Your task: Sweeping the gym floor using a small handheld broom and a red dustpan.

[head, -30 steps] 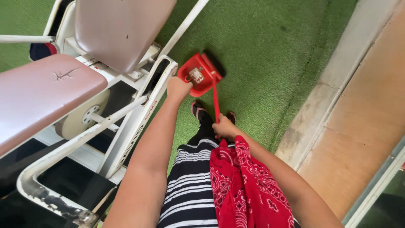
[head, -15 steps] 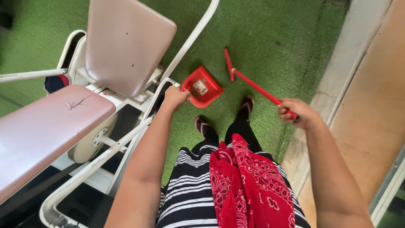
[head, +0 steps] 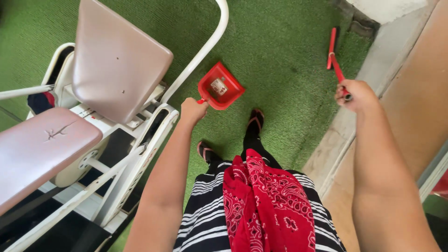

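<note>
My left hand (head: 193,110) grips the handle of a red dustpan (head: 220,87) held just above the green artificial turf (head: 280,56); a small pale label or scrap lies inside the pan. My right hand (head: 357,94) is closed on the red handle of a small broom (head: 334,55), raised out to the right with its head pointing away toward the turf's far right edge. Both of my feet in sandals stand on the turf below the dustpan.
A white-framed exercise bench (head: 116,60) with worn pinkish pads stands close on the left. A pale concrete kerb (head: 336,135) and a tan floor strip (head: 410,107) run along the right. A red patterned cloth (head: 266,205) hangs at my waist.
My right hand swung the broom away from the dustpan, out and up to the right. The dustpan in my left hand stayed beside the bench frame.
</note>
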